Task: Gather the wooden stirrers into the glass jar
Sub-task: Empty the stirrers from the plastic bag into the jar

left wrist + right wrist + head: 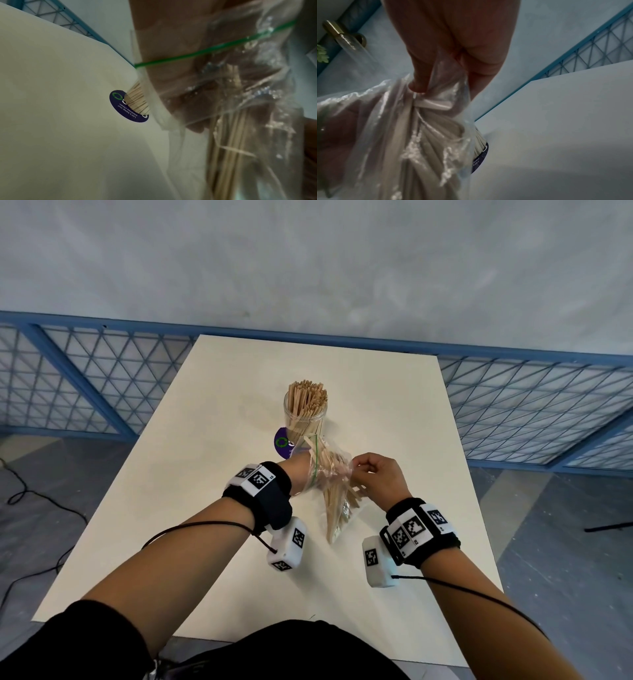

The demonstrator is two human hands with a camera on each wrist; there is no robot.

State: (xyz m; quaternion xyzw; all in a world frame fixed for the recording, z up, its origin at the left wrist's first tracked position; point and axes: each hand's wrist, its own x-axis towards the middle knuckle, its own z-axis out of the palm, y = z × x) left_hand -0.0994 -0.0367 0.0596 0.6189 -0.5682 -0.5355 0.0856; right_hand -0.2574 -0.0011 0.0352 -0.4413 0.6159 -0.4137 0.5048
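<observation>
A crinkly clear bag (340, 474) of thin, flat wooden sticks (334, 513) hangs over the table's (205, 508) middle, near the jar (305, 414). The right hand (380, 477) pinches the bag's gathered plastic. The left hand (301, 470) is inside, blurred, so I cannot tell its grip.

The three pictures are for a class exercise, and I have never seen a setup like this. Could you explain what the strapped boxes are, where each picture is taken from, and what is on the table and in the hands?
There is no machine here: a person works with bare hands. The wide picture comes from a camera worn on the head, looking down. The white boxes strapped to the wrists are small cameras, and each gives one close picture looking along its hand.

On the white table stands a clear jar full of wooden sticks, by a round purple sticker.

The left hand is inside a clear plastic bag with a green seal line. It seems to grip the bundle of sticks in it. The right hand pinches the bag's plastic from outside.
</observation>
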